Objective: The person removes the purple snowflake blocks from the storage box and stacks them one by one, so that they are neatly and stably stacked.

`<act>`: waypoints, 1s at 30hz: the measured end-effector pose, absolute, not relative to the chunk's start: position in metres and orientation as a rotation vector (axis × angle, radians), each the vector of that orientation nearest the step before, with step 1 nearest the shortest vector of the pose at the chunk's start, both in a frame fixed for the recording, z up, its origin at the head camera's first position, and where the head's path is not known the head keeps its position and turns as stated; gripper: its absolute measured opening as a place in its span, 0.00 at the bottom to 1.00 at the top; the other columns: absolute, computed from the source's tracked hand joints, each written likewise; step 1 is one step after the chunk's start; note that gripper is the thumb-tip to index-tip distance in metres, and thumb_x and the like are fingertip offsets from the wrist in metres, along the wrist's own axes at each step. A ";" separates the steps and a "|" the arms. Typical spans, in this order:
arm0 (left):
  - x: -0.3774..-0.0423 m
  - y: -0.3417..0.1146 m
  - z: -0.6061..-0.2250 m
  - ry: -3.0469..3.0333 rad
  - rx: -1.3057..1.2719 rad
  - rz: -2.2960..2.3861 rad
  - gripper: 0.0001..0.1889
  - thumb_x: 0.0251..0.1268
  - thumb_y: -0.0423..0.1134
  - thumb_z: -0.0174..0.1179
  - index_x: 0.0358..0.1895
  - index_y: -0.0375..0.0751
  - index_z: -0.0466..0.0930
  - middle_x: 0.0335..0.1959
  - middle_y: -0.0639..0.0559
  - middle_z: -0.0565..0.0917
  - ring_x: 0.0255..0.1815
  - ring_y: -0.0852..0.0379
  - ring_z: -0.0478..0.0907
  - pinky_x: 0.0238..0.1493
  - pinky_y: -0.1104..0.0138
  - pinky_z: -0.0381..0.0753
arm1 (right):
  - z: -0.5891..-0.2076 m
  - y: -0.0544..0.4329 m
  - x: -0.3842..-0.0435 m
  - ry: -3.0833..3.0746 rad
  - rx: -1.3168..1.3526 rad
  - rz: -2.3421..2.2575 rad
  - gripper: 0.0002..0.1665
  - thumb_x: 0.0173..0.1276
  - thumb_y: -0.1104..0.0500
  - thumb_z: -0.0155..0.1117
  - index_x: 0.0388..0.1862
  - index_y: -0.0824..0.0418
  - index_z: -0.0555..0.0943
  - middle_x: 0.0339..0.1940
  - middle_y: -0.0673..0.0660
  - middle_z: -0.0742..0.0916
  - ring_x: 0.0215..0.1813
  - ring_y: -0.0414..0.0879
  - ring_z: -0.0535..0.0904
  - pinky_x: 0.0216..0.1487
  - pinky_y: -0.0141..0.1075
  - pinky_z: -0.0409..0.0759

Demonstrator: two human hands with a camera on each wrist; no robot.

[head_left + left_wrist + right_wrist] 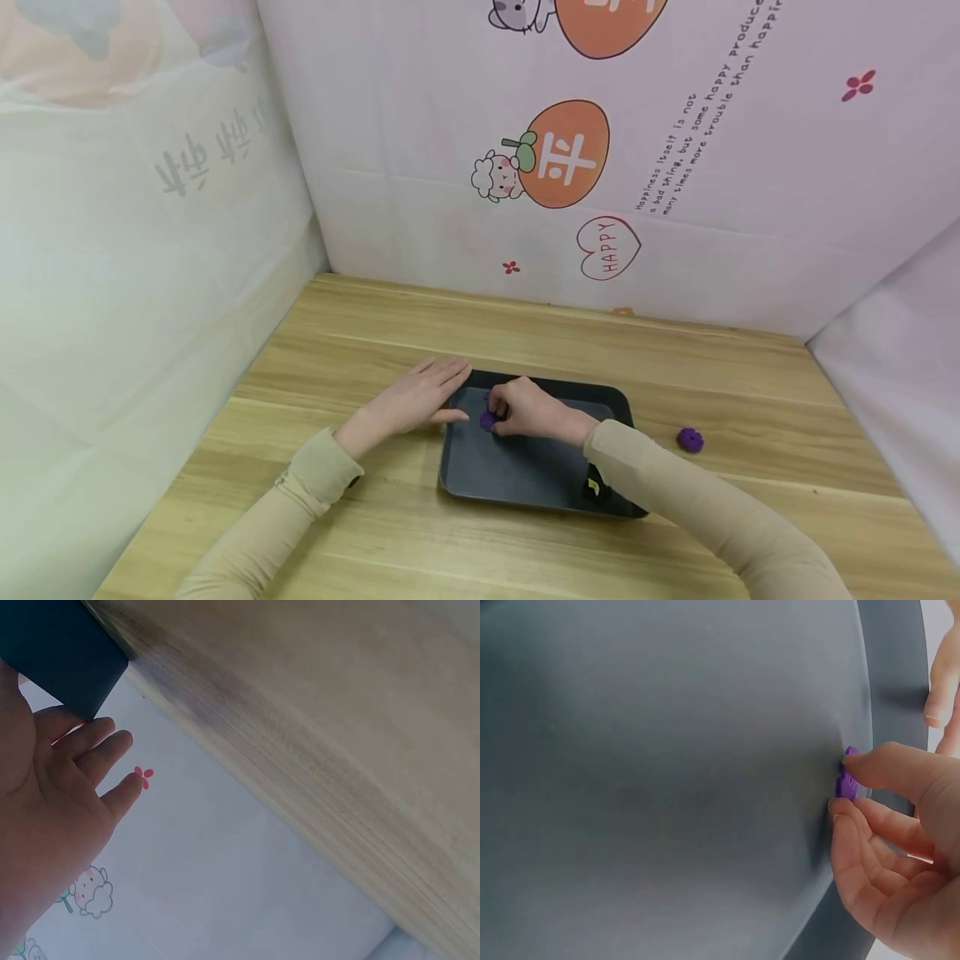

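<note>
Inside the dark grey tray (540, 479), my right hand (532, 412) pinches a small purple scalloped disc (488, 421) between thumb and fingertips. In the right wrist view the purple disc (847, 776) appears edge-on, close to the tray floor near the side wall. A bit of another purple piece (487, 395) shows just beyond the right fingers, mostly hidden by them. My left hand (416, 396) lies at the tray's far left corner, its fingers extended along the rim and the thumb reaching over the edge. The left wrist view has the left hand (67, 765) beside the tray corner.
To the tray's right, a purple flower-shaped disc (690, 440) lies on the wooden table (360, 525). A black item with a yellow mark (596, 485) sits at the tray's near right, partly under the right sleeve. Printed white cloth walls (420, 167) enclose the table.
</note>
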State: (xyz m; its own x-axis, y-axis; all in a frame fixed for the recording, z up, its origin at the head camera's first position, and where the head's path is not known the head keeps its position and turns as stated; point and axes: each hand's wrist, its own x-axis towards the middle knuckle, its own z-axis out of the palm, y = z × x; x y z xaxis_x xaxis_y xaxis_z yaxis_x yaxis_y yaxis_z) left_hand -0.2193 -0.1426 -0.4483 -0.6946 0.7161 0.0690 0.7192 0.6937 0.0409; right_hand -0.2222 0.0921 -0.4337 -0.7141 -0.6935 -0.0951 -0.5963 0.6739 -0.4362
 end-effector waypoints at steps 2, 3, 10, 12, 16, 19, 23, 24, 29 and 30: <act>-0.219 -0.142 -0.448 -2.845 -1.209 -0.100 0.40 0.72 0.62 0.50 0.77 0.37 0.59 0.78 0.42 0.62 0.79 0.48 0.61 0.79 0.48 0.60 | -0.434 0.093 -0.222 2.634 -1.034 -0.551 0.12 0.59 0.62 0.74 0.40 0.66 0.84 0.37 0.59 0.89 0.36 0.45 0.86 0.36 0.29 0.85; -0.219 -0.142 -0.448 -2.846 -1.211 -0.101 0.40 0.72 0.62 0.50 0.77 0.37 0.59 0.78 0.42 0.62 0.79 0.48 0.62 0.79 0.48 0.60 | -0.434 0.093 -0.222 2.634 -1.035 -0.547 0.12 0.59 0.62 0.74 0.40 0.66 0.84 0.36 0.59 0.89 0.36 0.44 0.86 0.36 0.29 0.85; -0.219 -0.142 -0.449 -2.864 -1.205 -0.118 0.40 0.72 0.62 0.50 0.77 0.38 0.58 0.78 0.43 0.62 0.79 0.48 0.61 0.79 0.48 0.59 | -0.434 0.098 -0.222 2.643 -1.046 -0.536 0.11 0.59 0.61 0.75 0.38 0.64 0.85 0.34 0.57 0.89 0.34 0.41 0.85 0.35 0.27 0.84; -0.220 -0.142 -0.451 -2.871 -1.198 -0.121 0.41 0.72 0.63 0.49 0.77 0.38 0.58 0.79 0.43 0.61 0.79 0.48 0.60 0.80 0.49 0.58 | -0.434 0.101 -0.222 2.645 -1.043 -0.540 0.11 0.59 0.61 0.75 0.39 0.64 0.85 0.35 0.57 0.89 0.35 0.42 0.85 0.35 0.28 0.84; -0.221 -0.142 -0.452 -2.878 -1.193 -0.115 0.41 0.73 0.64 0.48 0.78 0.39 0.57 0.79 0.43 0.60 0.80 0.49 0.59 0.80 0.49 0.57 | -0.430 0.107 -0.222 2.657 -1.039 -0.553 0.11 0.60 0.60 0.75 0.39 0.64 0.85 0.35 0.56 0.89 0.34 0.40 0.84 0.35 0.27 0.83; -0.221 -0.142 -0.451 -2.877 -1.193 -0.109 0.41 0.73 0.64 0.47 0.78 0.38 0.56 0.79 0.43 0.60 0.80 0.49 0.59 0.80 0.49 0.58 | -0.427 0.113 -0.222 2.673 -1.040 -0.569 0.11 0.59 0.60 0.75 0.39 0.63 0.85 0.34 0.55 0.89 0.33 0.39 0.83 0.34 0.25 0.82; -0.220 -0.142 -0.451 -2.861 -1.193 -0.101 0.41 0.73 0.63 0.48 0.77 0.37 0.57 0.79 0.42 0.61 0.79 0.48 0.60 0.80 0.49 0.59 | -0.424 0.123 -0.222 2.687 -1.018 -0.587 0.11 0.59 0.60 0.74 0.39 0.63 0.85 0.34 0.55 0.89 0.33 0.39 0.83 0.33 0.24 0.81; -0.220 -0.142 -0.451 -2.859 -1.194 -0.100 0.41 0.73 0.63 0.48 0.77 0.37 0.57 0.78 0.42 0.61 0.79 0.48 0.60 0.80 0.49 0.59 | -0.423 0.126 -0.221 2.689 -1.005 -0.592 0.11 0.59 0.60 0.74 0.39 0.63 0.85 0.34 0.55 0.89 0.34 0.39 0.83 0.33 0.25 0.81; -0.219 -0.141 -0.451 -2.844 -1.211 -0.111 0.41 0.73 0.62 0.49 0.77 0.36 0.58 0.78 0.41 0.61 0.79 0.47 0.61 0.80 0.48 0.59 | -0.419 0.141 -0.219 2.699 -0.945 -0.640 0.12 0.59 0.60 0.74 0.40 0.65 0.86 0.36 0.57 0.90 0.35 0.40 0.83 0.35 0.28 0.83; -0.219 -0.141 -0.451 -2.844 -1.212 -0.111 0.41 0.73 0.62 0.49 0.77 0.36 0.58 0.78 0.41 0.61 0.79 0.47 0.61 0.80 0.48 0.59 | -0.419 0.144 -0.218 2.700 -0.934 -0.648 0.12 0.59 0.60 0.74 0.40 0.65 0.86 0.36 0.57 0.90 0.35 0.40 0.84 0.35 0.29 0.84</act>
State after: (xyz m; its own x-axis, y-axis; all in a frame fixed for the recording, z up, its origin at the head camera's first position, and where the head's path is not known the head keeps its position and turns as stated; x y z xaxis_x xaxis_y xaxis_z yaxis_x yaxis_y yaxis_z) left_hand -0.2192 -0.1406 -0.4506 -0.6918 0.7184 0.0725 0.7219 0.6904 0.0473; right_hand -0.2180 0.1444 -0.4186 -0.7768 -0.6274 -0.0546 -0.5342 0.7024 -0.4704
